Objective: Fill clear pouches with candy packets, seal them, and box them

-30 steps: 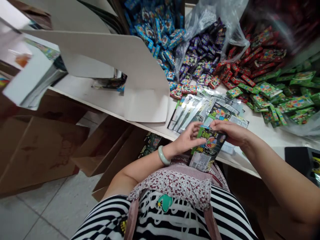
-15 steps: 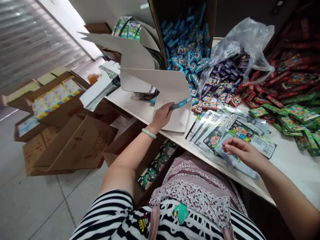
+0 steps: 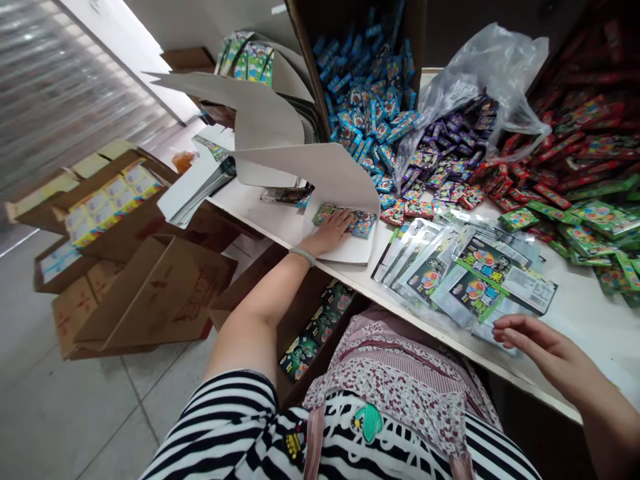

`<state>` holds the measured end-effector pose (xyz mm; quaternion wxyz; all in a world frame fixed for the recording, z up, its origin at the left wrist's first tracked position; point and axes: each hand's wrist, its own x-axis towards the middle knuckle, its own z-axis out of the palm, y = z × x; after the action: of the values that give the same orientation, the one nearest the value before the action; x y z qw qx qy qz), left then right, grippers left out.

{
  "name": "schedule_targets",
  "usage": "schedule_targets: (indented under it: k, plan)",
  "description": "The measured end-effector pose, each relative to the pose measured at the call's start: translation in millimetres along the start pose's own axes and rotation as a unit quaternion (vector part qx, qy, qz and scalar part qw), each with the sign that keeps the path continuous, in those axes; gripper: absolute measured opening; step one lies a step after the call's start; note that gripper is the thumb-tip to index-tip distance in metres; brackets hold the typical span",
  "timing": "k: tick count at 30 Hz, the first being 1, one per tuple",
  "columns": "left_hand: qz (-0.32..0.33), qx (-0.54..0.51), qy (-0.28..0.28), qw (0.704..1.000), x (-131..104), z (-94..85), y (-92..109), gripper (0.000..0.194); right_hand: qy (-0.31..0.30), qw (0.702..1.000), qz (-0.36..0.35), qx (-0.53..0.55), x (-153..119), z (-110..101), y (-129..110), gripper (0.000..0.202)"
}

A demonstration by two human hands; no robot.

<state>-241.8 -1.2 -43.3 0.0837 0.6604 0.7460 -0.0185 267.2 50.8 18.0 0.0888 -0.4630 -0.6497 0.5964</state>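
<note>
My left hand (image 3: pixel 331 235) lies over a row of small candy packs (image 3: pixel 363 223), its fingers stretched flat across them. This row, green at one end and blue at the other, rests on a white card sheet (image 3: pixel 345 255) whose back part curls upward. Part of the row is hidden under the hand. My right hand (image 3: pixel 533 340) hovers at the table's front edge, thumb and fingers apart, holding nothing. Close to it are printed clear plastic bags (image 3: pixel 475 293), fanned out in an overlapping stack.
Loose packs lie heaped at the back: blue (image 3: pixel 375 113), purple (image 3: pixel 450 153), red (image 3: pixel 575 147) and green (image 3: pixel 595 227). A clear plastic bag (image 3: pixel 490 67) drapes over the purple ones. More curled card sheets (image 3: pixel 270 113) stand left. Cardboard boxes (image 3: pixel 150 293) are on the floor.
The blue strip in my left hand has come down, and a row of packs now lies flat on the card under that hand. My right hand has moved right, away from the bags.
</note>
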Motion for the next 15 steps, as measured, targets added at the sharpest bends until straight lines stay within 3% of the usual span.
schedule_targets:
  k: [4, 11, 15]
  plan:
    - [0.016, 0.017, 0.009, 1.000, 6, -2.9, 2, 0.059, 0.039, 0.999, 0.009, 0.033, -9, -8, 13, 0.025]
    - [-0.020, 0.036, 0.052, 0.998, 7, -2.4, 11, 0.055, 0.028, 0.999, 0.013, 0.042, -8, -3, 20, 0.025]
    - [0.001, 0.030, 0.037, 0.999, 4, -4.8, 14, 0.053, 0.019, 0.999, 0.012, 0.028, -4, 0, 17, 0.026]
